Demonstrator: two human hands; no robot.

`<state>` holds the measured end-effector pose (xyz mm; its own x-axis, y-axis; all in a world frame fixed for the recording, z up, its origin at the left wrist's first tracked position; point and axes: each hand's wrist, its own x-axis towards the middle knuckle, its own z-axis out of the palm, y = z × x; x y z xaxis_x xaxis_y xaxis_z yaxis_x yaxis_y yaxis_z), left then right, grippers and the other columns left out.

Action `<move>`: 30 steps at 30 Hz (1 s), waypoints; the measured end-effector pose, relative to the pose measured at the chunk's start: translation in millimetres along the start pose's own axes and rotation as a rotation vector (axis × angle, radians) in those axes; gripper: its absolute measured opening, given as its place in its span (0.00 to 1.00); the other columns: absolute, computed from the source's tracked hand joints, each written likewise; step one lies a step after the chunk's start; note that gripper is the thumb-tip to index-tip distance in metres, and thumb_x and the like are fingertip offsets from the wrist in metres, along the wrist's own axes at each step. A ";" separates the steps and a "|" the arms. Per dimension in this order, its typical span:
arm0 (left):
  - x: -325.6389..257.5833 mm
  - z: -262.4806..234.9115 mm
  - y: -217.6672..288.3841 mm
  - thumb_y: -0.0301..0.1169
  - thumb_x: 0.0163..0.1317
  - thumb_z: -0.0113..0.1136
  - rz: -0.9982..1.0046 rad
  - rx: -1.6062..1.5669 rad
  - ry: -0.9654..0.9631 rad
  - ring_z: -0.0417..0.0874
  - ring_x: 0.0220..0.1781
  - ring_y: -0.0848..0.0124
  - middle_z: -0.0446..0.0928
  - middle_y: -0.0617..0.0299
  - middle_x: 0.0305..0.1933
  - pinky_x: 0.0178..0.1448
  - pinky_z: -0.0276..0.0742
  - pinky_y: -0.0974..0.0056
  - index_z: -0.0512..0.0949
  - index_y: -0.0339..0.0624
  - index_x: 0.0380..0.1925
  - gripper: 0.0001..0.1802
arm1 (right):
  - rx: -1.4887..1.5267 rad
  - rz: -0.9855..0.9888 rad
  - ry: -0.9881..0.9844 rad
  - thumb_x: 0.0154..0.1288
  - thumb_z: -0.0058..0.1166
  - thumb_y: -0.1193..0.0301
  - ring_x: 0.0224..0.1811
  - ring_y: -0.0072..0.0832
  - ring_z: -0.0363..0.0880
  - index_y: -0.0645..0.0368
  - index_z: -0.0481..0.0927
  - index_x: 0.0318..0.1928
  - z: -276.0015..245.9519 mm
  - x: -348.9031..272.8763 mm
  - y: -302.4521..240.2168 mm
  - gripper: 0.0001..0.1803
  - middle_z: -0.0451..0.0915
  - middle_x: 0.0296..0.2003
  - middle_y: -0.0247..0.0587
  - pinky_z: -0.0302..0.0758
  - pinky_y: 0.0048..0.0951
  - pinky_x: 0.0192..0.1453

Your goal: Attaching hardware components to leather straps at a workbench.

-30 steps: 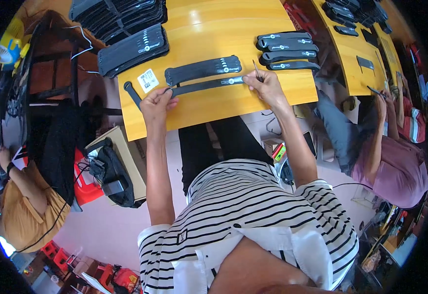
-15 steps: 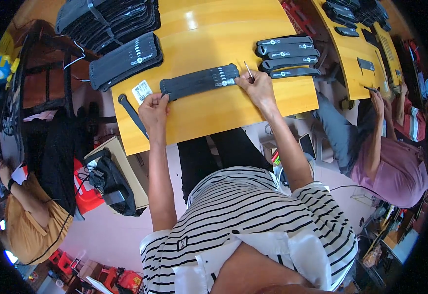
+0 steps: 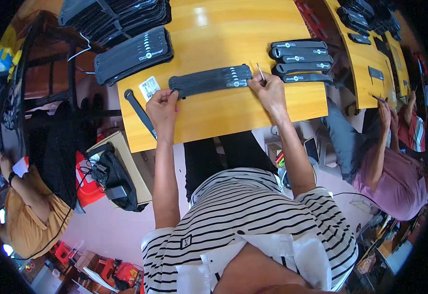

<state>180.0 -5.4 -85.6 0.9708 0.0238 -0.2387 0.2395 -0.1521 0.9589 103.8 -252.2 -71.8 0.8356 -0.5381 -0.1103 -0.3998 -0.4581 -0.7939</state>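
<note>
A bundle of flat black straps [image 3: 204, 81] with white printing lies across the yellow table in front of me. My left hand [image 3: 163, 109] pinches its left end between thumb and fingers. At the right end, my right hand [image 3: 269, 93] has its fingers closed around a thin pointed metal tool [image 3: 261, 72], whose tip sticks up past the fingers; the thumb and fingertip are at the bundle's edge. A white printed label [image 3: 149, 86] lies just beyond my left hand. Beside it, a single black strap with a looped end [image 3: 139, 111] lies slanting toward the table's near edge.
Thicker stacks of black straps [image 3: 133, 57] stand at the far left. Several strap bundles [image 3: 301, 58] lie at the right on the yellow table [image 3: 214, 115]. At another table [image 3: 366, 73] to the right, people work. A person in orange [image 3: 40, 210] is at the left.
The view has shifted slightly, so the table and the things on it appear a little farther right. Both hands keep their places at the ends of the bundle.
</note>
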 end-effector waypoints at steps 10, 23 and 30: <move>-2.2 -0.7 1.0 0.25 0.52 0.62 -0.004 0.034 0.026 0.69 0.15 0.81 0.74 0.66 0.21 0.18 0.64 0.77 0.77 0.35 0.28 0.05 | -0.023 -0.024 -0.017 0.49 0.59 0.68 0.15 0.26 0.70 0.60 0.76 0.18 -0.1 0.7 -4.0 0.11 0.72 0.12 0.37 0.65 0.30 0.23; -0.1 -1.4 1.9 0.25 0.52 0.61 0.022 0.053 0.040 0.69 0.15 0.81 0.74 0.65 0.20 0.17 0.63 0.77 0.76 0.33 0.27 0.06 | -0.055 0.009 -0.027 0.49 0.59 0.67 0.16 0.30 0.73 0.60 0.77 0.20 1.8 4.1 -5.3 0.10 0.74 0.13 0.39 0.67 0.32 0.23; -0.3 2.8 5.0 0.25 0.52 0.62 0.062 0.094 0.051 0.70 0.15 0.81 0.75 0.64 0.20 0.17 0.64 0.76 0.77 0.31 0.27 0.06 | -0.073 -0.007 0.003 0.49 0.60 0.67 0.18 0.32 0.75 0.59 0.78 0.21 2.7 4.1 -0.7 0.09 0.76 0.16 0.41 0.70 0.32 0.25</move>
<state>180.9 -8.9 -81.2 0.9838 0.0610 -0.1688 0.1788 -0.2465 0.9525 108.5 -252.2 -73.3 0.8374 -0.5367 -0.1031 -0.4205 -0.5122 -0.7489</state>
